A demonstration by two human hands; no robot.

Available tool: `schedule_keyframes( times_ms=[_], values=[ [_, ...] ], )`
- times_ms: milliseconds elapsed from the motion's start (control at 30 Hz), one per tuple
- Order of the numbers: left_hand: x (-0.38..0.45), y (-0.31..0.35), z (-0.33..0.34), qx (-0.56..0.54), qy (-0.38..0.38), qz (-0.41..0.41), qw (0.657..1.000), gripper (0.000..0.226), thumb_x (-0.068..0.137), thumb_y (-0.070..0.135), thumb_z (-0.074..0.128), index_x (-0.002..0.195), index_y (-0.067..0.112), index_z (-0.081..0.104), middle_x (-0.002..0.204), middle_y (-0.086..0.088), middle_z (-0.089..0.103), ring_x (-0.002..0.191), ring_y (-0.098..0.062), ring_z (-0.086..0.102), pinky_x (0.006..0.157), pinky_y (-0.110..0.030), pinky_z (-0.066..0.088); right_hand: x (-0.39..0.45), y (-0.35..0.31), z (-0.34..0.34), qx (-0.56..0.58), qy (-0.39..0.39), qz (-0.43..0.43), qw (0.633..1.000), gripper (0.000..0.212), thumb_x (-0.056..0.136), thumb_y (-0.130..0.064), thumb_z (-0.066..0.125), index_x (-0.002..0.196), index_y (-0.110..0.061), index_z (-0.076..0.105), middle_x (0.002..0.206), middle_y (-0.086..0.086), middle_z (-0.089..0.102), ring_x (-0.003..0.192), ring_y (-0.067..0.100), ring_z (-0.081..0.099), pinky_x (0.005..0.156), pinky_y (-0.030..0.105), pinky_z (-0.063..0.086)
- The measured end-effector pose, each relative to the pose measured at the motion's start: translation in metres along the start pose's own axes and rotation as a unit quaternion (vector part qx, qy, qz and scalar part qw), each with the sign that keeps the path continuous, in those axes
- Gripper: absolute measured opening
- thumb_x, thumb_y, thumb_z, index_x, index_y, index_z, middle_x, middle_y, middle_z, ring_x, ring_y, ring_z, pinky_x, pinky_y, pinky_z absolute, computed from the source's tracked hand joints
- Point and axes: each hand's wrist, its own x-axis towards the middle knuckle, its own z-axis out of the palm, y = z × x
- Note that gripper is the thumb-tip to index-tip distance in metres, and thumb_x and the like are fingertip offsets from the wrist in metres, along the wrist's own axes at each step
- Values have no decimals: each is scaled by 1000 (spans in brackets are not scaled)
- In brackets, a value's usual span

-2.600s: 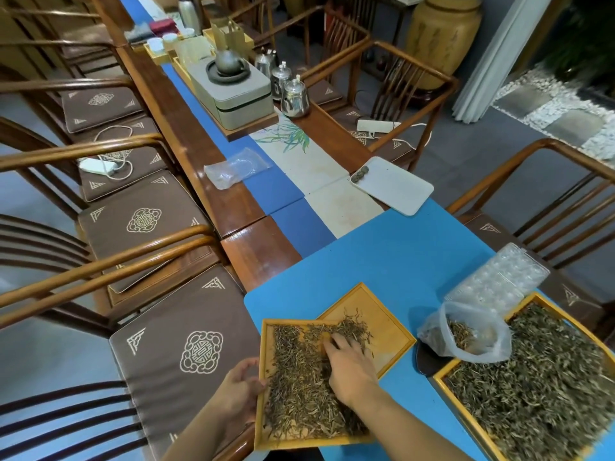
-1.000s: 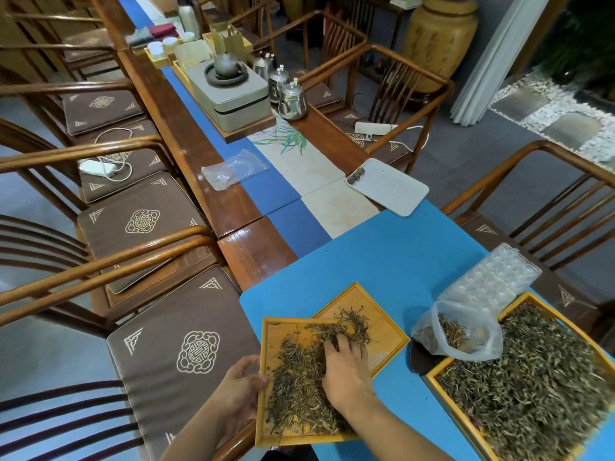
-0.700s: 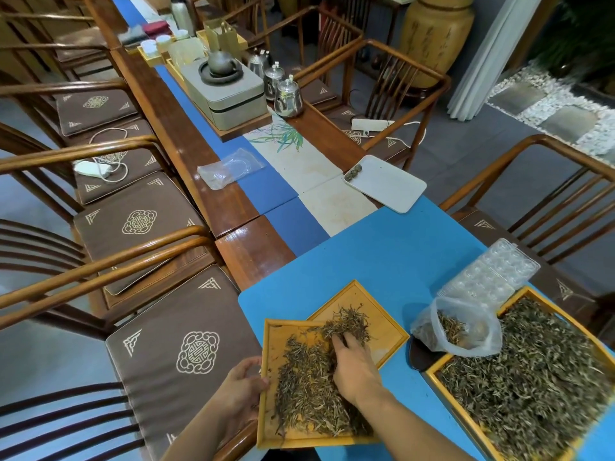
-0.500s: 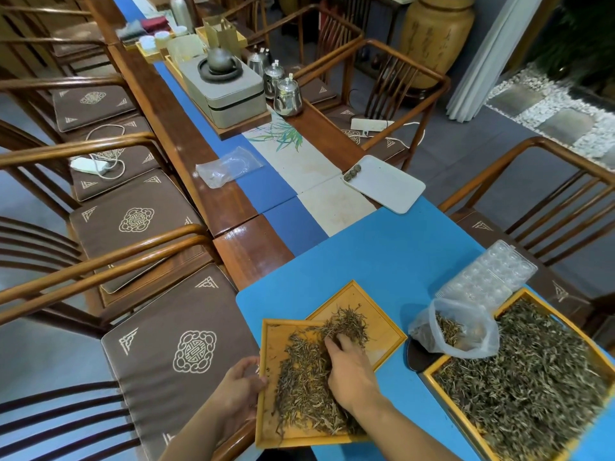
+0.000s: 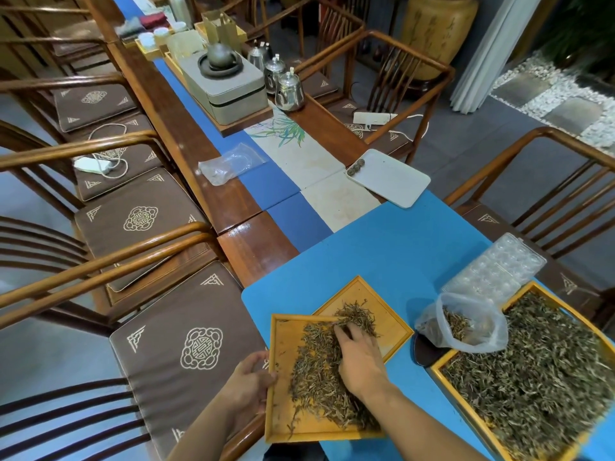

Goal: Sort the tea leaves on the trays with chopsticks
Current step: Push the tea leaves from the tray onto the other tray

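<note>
At the near end of the long wooden table (image 5: 186,134), on a blue mat (image 5: 382,254), lay three yellow wooden trays. The near tray (image 5: 283,407) overlapped the far tray (image 5: 362,294), and a loose heap of thin, dry tea leaves (image 5: 316,371) ran across both. The big tray (image 5: 519,294) on the right was covered almost edge to edge with the same wiry leaves. Between the far tray and the big tray sat one crumpled clear plastic bag (image 5: 466,327) with some leaves inside, and just behind it one clear plastic mould (image 5: 499,267) with rows of round cups.

The left hand (image 5: 248,382) gripped the left rim of the near tray, fingers curled over the edge. The right hand (image 5: 359,354) lay palm down on the heap, fingers bent into the leaves where the two trays met; whether it pinched any could not be told.

Farther along the table lay one flat white rectangular tray (image 5: 392,178) with a few small dark balls at its far corner, one empty-looking clear bag (image 5: 229,163), three shiny metal pots (image 5: 289,93) and one dark round teapot (image 5: 220,56) on a grey box (image 5: 229,91).
</note>
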Motion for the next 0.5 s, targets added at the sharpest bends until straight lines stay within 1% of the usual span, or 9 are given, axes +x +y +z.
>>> schedule_keyframes(
  times_ms=[67,100,200,233,300,400,500],
  values=[
    [1,0,0,2,1,-1,1000,32,99,-4,45,126,12,51,100,-28,74,82,-40,72,73,-54,60,2,-5,0,-1,-3,-17,1000,83,83,3,51,155,-23,18,162,8,16,148,31,14,121,47,7],
    [1,1,0,4,1,0,1000,32,99,-4,45,126,12,51,102,-29,74,83,-41,72,77,-57,60,4,-7,0,0,-9,-19,1000,84,83,4,51,155,-23,17,162,8,14,149,31,13,121,48,6],
    [1,2,-2,8,-6,0,1000,31,98,-4,46,124,12,52,114,-37,67,89,-43,67,92,-70,47,9,-6,-1,-8,-28,-9,1000,85,83,4,53,155,-21,16,163,9,11,149,29,11,122,49,5],
    [1,2,-3,9,-7,-2,1000,31,98,-4,46,124,12,52,116,-39,65,91,-44,66,94,-72,44,11,-3,-2,-12,-29,-6,999,84,84,3,53,155,-20,16,163,9,11,149,29,12,122,49,6],
    [2,2,-3,7,-4,-6,1000,33,97,-4,45,125,13,52,116,-39,65,91,-44,63,94,-71,44,16,5,-6,-16,-26,2,1000,82,84,2,53,155,-18,17,162,9,14,149,29,14,121,51,7],
    [4,3,-4,-2,5,-5,1000,35,97,-5,44,126,12,52,110,-35,69,90,-41,60,87,-61,48,20,16,-13,-15,-35,16,999,80,84,5,50,154,-17,20,162,10,14,149,29,14,120,52,6],
    [6,2,-3,-5,1,-4,1000,34,97,-5,44,126,11,52,112,-37,68,86,-40,63,88,-63,52,18,14,-16,-14,-11,-4,1000,80,82,6,49,153,-20,22,161,9,18,148,30,18,121,50,8]
  ],
)
